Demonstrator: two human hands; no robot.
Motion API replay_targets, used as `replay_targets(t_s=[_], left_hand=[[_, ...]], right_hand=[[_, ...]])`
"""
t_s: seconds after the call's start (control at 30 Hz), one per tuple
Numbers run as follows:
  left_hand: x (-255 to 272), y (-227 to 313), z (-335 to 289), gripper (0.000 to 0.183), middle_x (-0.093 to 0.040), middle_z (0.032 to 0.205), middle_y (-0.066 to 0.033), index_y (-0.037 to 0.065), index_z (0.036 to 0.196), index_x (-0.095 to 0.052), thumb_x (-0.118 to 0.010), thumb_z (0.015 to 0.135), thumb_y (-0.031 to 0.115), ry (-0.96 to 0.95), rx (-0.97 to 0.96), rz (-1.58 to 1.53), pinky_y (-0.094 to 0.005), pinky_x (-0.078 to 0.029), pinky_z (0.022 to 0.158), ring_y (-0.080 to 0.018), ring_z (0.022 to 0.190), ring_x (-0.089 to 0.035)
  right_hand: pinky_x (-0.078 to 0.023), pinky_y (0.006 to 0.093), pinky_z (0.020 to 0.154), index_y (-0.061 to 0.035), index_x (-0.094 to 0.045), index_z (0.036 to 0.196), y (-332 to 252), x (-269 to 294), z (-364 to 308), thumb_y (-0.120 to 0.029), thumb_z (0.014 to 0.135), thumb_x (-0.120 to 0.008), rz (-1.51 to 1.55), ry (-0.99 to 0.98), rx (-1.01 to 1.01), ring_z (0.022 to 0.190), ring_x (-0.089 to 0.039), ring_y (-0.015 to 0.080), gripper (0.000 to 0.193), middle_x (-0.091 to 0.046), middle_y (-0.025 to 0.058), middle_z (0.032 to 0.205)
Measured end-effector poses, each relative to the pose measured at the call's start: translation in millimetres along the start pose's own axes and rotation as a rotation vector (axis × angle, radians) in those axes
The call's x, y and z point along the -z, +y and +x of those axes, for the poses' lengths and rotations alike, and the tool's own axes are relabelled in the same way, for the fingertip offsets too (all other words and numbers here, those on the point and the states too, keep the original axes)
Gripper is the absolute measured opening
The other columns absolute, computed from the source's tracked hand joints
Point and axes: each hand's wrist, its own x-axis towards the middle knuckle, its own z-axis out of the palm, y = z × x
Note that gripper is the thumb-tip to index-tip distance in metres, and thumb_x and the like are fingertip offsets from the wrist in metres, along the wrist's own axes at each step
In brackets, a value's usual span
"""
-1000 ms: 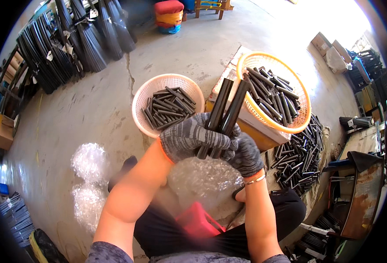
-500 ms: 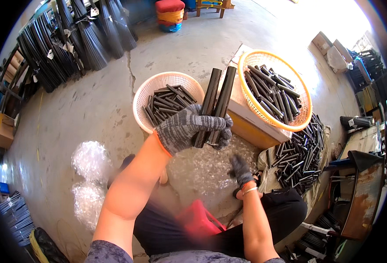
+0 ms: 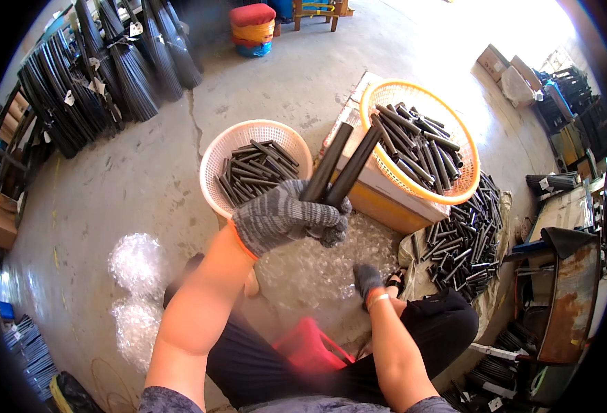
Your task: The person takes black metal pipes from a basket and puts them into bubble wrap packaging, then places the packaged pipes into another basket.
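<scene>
My left hand [image 3: 293, 215], in a grey knitted glove, is closed around two black tubes [image 3: 342, 165]. They stick up side by side, tilted to the right, and their lower ends are hidden by the glove. Behind that hand, a pale pink basket [image 3: 210, 155] on the floor holds many short black tubes [image 3: 258, 167]. My right hand [image 3: 368, 281], also gloved, is lower down above clear plastic film [image 3: 303, 268], near my sandalled foot. Its fingers are foreshortened, and I see nothing in it.
An orange-rimmed basket [image 3: 474, 155] of black tubes sits on a cardboard box [image 3: 386, 206]. Beside it, loose tubes [image 3: 465, 241] are heaped on a sheet. Two clear plastic bundles [image 3: 137, 263] lie at left. A red stool [image 3: 310, 344] shows between my legs. Racked black strips [image 3: 76, 96] stand far left.
The two tubes in my left hand have tilted further right, and their lower ends have gone out of sight behind the glove. My right hand has drawn slightly lower. The view has shifted a little.
</scene>
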Motion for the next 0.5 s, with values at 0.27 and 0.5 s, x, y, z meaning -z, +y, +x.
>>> replay_targets(t_s=[0.27,0.5], left_hand=[[1,-6,2,0.027,-0.065,0.084,-0.0148,-0.004,0.107,-0.059,-0.061,0.087,0.014,0.084,0.011,-0.027,-0.0357,-0.051,0.065,-0.025,0.072,-0.063],[-4,3,7,0.036,-0.066,0.088,-0.0119,-0.002,0.11,-0.057,-0.066,0.082,0.017,0.076,-0.042,-0.021,-0.0353,-0.052,0.067,-0.0234,0.074,-0.064]], right_hand=[[-0.047,0.0276,0.052,-0.007,-0.031,0.138,-50,139,24,-0.043,0.084,-0.065,1.854,0.156,-0.036,0.076,-0.06,0.0139,0.074,-0.056,0.0071,0.113],[-0.044,0.028,0.054,-0.0077,-0.052,0.114,-80,225,54,-0.021,0.09,-0.061,1.653,0.231,0.601,0.062,-0.048,0.0112,0.029,-0.053,0.0004,0.088]])
